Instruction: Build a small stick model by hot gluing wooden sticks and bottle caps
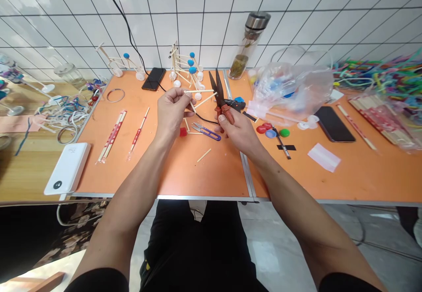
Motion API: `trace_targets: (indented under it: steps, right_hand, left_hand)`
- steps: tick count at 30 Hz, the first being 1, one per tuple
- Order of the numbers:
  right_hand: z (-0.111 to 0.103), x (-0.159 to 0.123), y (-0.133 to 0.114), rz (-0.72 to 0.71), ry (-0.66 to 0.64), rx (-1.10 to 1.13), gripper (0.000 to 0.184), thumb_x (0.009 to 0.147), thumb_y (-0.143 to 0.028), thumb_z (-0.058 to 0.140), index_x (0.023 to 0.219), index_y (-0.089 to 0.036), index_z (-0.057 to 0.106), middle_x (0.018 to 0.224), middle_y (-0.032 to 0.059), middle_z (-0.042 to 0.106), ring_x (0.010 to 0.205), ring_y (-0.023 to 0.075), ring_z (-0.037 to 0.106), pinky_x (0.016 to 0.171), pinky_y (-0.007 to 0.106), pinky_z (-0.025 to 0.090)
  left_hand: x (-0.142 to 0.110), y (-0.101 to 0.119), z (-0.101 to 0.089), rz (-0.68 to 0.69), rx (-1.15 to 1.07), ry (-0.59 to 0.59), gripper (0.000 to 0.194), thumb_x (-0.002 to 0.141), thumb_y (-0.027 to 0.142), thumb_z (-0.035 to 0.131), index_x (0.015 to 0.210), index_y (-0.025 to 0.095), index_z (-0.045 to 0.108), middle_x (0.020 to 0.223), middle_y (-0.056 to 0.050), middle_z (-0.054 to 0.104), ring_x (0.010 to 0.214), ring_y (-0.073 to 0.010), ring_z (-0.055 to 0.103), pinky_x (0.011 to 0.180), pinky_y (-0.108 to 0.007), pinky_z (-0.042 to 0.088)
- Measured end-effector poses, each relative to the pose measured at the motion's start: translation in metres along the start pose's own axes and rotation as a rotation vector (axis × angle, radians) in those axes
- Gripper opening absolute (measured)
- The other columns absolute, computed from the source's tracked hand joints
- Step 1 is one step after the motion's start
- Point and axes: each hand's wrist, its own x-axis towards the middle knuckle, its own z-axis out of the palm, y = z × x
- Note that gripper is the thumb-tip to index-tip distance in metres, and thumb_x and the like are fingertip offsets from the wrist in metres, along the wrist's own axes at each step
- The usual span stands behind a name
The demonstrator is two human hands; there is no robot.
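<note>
My left hand (171, 109) is closed in a pinch on thin wooden sticks (201, 91) that point right. My right hand (239, 129) grips the red handles of pliers (219, 94), whose dark jaws stand open and upright around the tip of a stick. Both hands hover above the orange table (165, 169). Below them lie small purple-handled snips (206, 130), a red cube (183, 132) and a loose stick piece (204, 155).
A stick-and-ball model (184, 70) stands behind, beside a black phone (154, 78) with a cable. Wrapped chopsticks (112, 136), a white power bank (67, 168), bottle caps (272, 131), a plastic bag (290, 87), a glass bottle (247, 45) and a second phone (334, 124) lie about.
</note>
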Motion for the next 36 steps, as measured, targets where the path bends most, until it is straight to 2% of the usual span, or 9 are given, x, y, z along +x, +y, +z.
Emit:
trace_targets:
  steps: [4,9,18,24,32,36]
  right_hand:
    - [0.000,0.000,-0.001,0.000,0.000,-0.011,0.040,0.112,-0.057,0.058,0.134,-0.027,0.072,0.123,0.0064,0.080,0.082,0.0218,0.083,0.062,0.032,0.060]
    - [-0.001,-0.001,-0.005,0.001,0.011,-0.062,0.039,0.111,-0.057,0.058,0.130,-0.025,0.072,0.112,0.0057,0.080,0.081,0.0231,0.083,0.065,0.034,0.060]
    - [-0.001,-0.001,-0.010,0.034,0.002,-0.140,0.045,0.109,-0.057,0.055,0.135,-0.024,0.071,0.112,0.0073,0.081,0.086,0.0296,0.085,0.082,0.046,0.065]
    - [-0.001,-0.002,-0.011,0.038,0.003,-0.168,0.046,0.108,-0.057,0.054,0.135,-0.025,0.072,0.111,0.0079,0.081,0.086,0.0325,0.085,0.089,0.052,0.064]
    - [-0.002,-0.002,-0.015,0.048,0.005,-0.225,0.048,0.108,-0.057,0.051,0.134,-0.024,0.073,0.101,0.0084,0.083,0.078,0.0312,0.079,0.091,0.053,0.060]
    - [-0.002,-0.001,-0.014,0.052,0.010,-0.241,0.048,0.107,-0.056,0.051,0.135,-0.024,0.074,0.105,0.0095,0.082,0.089,0.0345,0.080,0.093,0.053,0.059]
  left_hand:
    - [0.000,-0.001,0.000,-0.003,0.008,0.005,0.023,0.090,0.034,0.092,0.086,0.024,0.072,0.077,0.001,0.077,0.064,-0.0112,0.070,0.056,-0.019,0.058]
    - [0.000,-0.003,0.001,0.021,0.019,0.005,0.020,0.092,0.031,0.090,0.086,0.023,0.073,0.077,0.001,0.077,0.064,-0.0110,0.069,0.057,-0.019,0.058]
    - [0.002,-0.006,0.001,0.049,0.079,-0.009,0.019,0.093,0.030,0.086,0.085,0.022,0.071,0.077,0.001,0.077,0.061,-0.0107,0.069,0.055,-0.019,0.059]
    - [0.001,-0.005,0.001,0.054,0.069,-0.008,0.018,0.093,0.028,0.085,0.085,0.022,0.071,0.078,0.001,0.077,0.062,-0.0111,0.070,0.056,-0.019,0.060]
    - [-0.001,-0.003,0.002,0.037,0.077,-0.010,0.018,0.092,0.031,0.086,0.086,0.022,0.071,0.077,0.002,0.076,0.062,-0.0109,0.069,0.057,-0.019,0.059]
    - [-0.001,-0.004,0.002,0.028,0.077,-0.008,0.019,0.092,0.031,0.087,0.087,0.022,0.072,0.077,0.002,0.076,0.063,-0.0109,0.070,0.058,-0.019,0.060]
